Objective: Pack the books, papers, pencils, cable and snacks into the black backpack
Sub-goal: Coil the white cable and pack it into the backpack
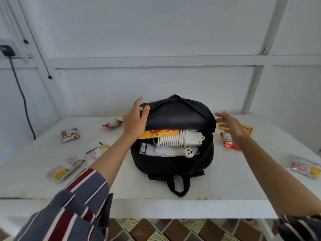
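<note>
Here's the black backpack [173, 164], lying flat at the middle of the white counter [225, 181] with its mouth gaping wide toward the camera and its carry loop [178, 186] dangling at the near edge. The top flap is lifted, and the left hand [134, 121] is on it, fingers curled over the flap's left rim, thumb on the outer fabric. The right hand [229, 123] hovers just off the bag's right side, fingers spread and empty (it's a bit blurred), touching nothing that I can make out.

Look inside: a white power strip [192, 139] with its cable [169, 140] coiled tight around it lies across the opening, the white plug [189, 152] resting just below. Tucked under the flap above it, a yellow snack packet [156, 133] with red print. Beneath the strip, pale papers [166, 151] and the edge of a book [144, 147].

Out on the counter, snack packets lie scattered: a red-and-white packet [112, 124] near the left hand, a white packet [70, 134] farther left, three pale packets [66, 168] at near left, a red packet [230, 142] and a yellow wrapper [247, 130] under the right forearm, another packet [305, 167] far right.
</note>
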Tool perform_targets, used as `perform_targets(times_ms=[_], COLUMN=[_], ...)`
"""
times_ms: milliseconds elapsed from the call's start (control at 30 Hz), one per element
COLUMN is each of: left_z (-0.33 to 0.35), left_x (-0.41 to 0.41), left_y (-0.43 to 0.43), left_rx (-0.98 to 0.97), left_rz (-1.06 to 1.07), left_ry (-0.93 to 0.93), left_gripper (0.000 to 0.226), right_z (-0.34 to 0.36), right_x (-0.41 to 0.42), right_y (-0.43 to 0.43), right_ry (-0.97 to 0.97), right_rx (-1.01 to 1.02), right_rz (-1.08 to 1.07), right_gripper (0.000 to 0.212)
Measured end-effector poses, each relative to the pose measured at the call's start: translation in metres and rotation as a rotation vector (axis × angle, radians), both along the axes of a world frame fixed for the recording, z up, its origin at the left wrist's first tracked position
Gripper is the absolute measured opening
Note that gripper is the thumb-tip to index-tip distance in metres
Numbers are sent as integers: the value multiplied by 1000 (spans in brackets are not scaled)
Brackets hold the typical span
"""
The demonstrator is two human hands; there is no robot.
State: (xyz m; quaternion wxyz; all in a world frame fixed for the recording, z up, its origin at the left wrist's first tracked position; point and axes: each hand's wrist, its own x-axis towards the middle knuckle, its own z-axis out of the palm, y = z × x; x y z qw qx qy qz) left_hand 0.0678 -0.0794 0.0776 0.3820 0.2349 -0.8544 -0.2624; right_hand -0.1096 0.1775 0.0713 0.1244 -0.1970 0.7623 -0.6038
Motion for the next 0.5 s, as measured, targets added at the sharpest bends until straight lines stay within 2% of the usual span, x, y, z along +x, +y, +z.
perform_targets(times_ms=[133, 233, 333, 400, 500], left_z=[-6, -13, -23, -34, -46], left_x=[4, 14, 29, 38, 48], left_y=[-3, 2, 7, 8, 12], left_rx=[-53, -47, 45, 46, -12], left_rz=[49, -57, -157, -222, -280], left_ry=[-83, 1, 34, -62, -232], left_gripper=[47, 40, 50, 44, 32], right_z=[-3, -7, -14, -20, -30], right_x=[10, 19, 28, 33, 31], right_y=[8, 14, 18, 19, 17], right_ry=[5, 67, 158, 202, 366], right_rx=[52, 76, 84, 165, 362], right_rz=[24, 35, 91, 126, 131], right_gripper=[37, 26, 10, 5, 21])
